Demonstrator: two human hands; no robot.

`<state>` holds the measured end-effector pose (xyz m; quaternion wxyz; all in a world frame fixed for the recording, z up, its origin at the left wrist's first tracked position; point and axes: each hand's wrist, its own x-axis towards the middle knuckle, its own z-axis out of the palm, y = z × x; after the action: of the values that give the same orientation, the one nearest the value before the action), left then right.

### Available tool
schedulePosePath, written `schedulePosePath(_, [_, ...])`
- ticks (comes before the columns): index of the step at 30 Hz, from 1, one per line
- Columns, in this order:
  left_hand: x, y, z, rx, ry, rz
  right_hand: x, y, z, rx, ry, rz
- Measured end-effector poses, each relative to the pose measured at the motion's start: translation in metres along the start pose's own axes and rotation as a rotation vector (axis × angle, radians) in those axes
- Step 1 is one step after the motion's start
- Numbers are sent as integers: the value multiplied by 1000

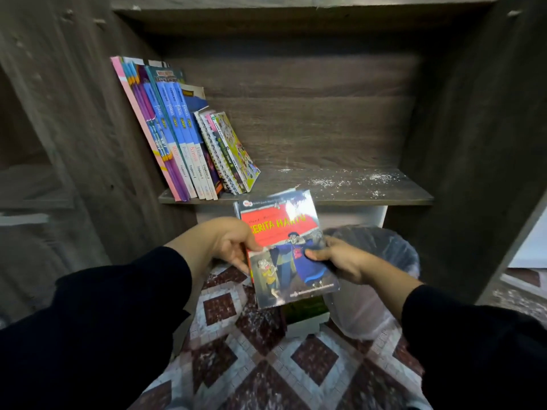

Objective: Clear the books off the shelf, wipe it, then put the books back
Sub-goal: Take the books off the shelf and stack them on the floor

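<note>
A comic book [288, 250] with a red title band and cartoon figures hangs in front of the shelf edge, below board level. My left hand [233, 244] grips its left edge and my right hand [334, 258] pinches its right edge, thumb on the cover. At least one more thin book seems to lie behind it. On the dark wooden shelf [355, 187] several books [183, 134] lean to the left against the side wall. The shelf's right half is bare wood with white dust specks.
A bin lined with a clear plastic bag [381, 279] stands on the floor under the shelf, right of my hands. A patterned red and white mat [266, 365] covers the floor. Dark wooden side panels [473, 143] wall the shelf on both sides.
</note>
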<state>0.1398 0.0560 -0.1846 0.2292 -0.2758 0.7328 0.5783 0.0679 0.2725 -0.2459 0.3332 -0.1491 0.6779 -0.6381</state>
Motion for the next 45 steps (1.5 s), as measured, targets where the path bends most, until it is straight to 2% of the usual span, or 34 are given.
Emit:
schedulePosePath(3, [20,-14,0,75,7,-85,5,26,0,19,7,73])
schedulePosePath(7, [62,-31,9,114,71,-106,29,52,-2,76,86,176])
schedulePosePath(11, [107,-41,22,54,119,-96,62,71,-8,-50,240,233])
schedulePosePath(21, [208,-54,49,-102,190,-48,135,117,-41,-305,495,295])
schedulePosePath(25, [255,-70,52,-125,217,-48,152,138,-48,-467,483,337])
schedulePosePath(28, [280,-83,53,-88,211,-55,153,141,-50,-468,503,356])
schedulePosePath(32, [237,-64,54,-32,162,-66,152,137,-50,-482,523,360])
schedulePosePath(36, [205,-44,49,29,163,2,155,125,-43,-524,523,309])
schedulePosePath(41, [163,-18,25,70,247,-20,147,86,-19,-450,460,184])
schedulePosePath(45, [110,22,-12,147,366,50,126,28,5,-440,322,56])
